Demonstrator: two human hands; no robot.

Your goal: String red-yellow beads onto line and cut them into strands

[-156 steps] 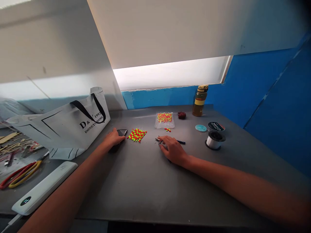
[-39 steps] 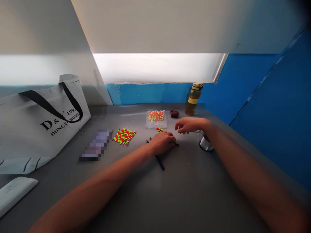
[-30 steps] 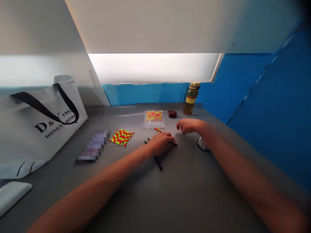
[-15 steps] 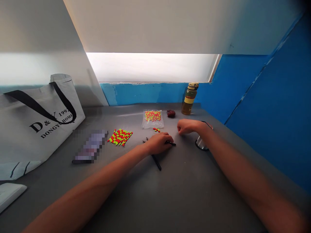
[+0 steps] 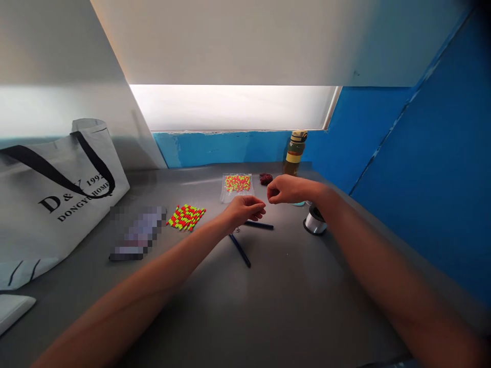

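My left hand (image 5: 244,209) hovers just above the grey table (image 5: 268,306) with its fingers pinched together on something too small to make out. My right hand (image 5: 283,188) is closed in a pinch just to its right, fingertips almost meeting the left's. Below the hands lie two dark thin pens or tools (image 5: 241,250). A spool of clear line (image 5: 314,223) stands by my right wrist. Rows of red-and-yellow beads (image 5: 186,217) lie left of my left hand, and a clear bag of the same beads (image 5: 237,185) sits behind.
A white tote bag (image 5: 49,194) with black handles fills the left. A blurred flat object (image 5: 136,235) lies beside the beads. An amber bottle (image 5: 293,153) and a dark red clump (image 5: 265,178) stand near the blue back wall. A white device corner (image 5: 11,312) shows bottom left.
My left hand has lifted off the dark tools on the table and both hands have come together in pinches above it. The view has drifted right.
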